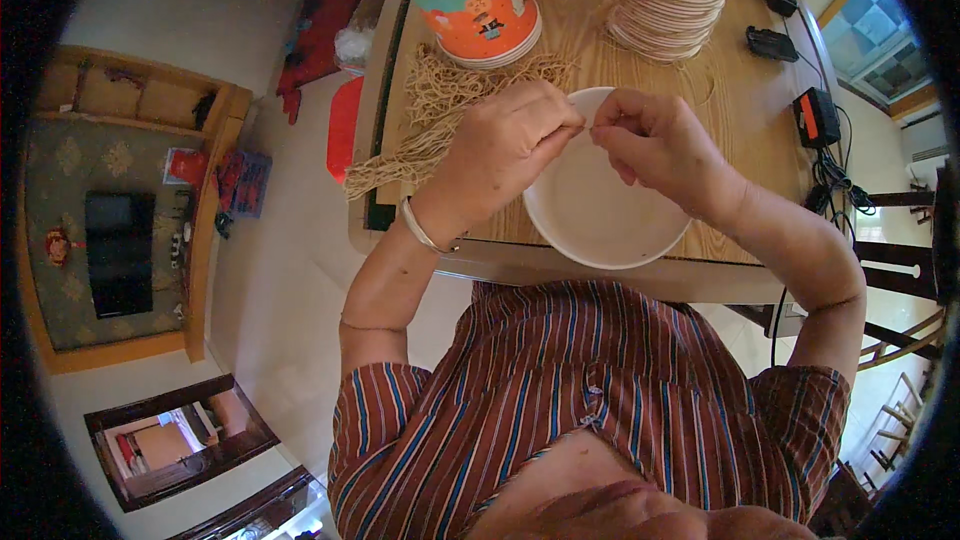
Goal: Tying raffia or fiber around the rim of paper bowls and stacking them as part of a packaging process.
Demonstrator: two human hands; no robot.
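Observation:
My left hand (508, 145) and my right hand (662, 150) meet over the far rim of a round white paper tub (605, 220). Both have fingers pinched together, their tips nearly touching. Whatever lies between the fingertips is too small to make out. The tub stands at the table's near edge, its pale inside facing up. Beside and beyond my left hand lies a loose heap of thin tan twisted cords (470, 90), some strands reaching the table's left edge. An orange and green printed paper tub (480, 20) sits upside down behind the cords.
A tall stack of nested paper tubs (670, 25) stands at the far right of the wooden table (745, 130). Black adapters (772, 43) and a black and orange box (816, 118) with tangled cables (832, 180) line the right edge. A red stool (344, 125) is left of the table.

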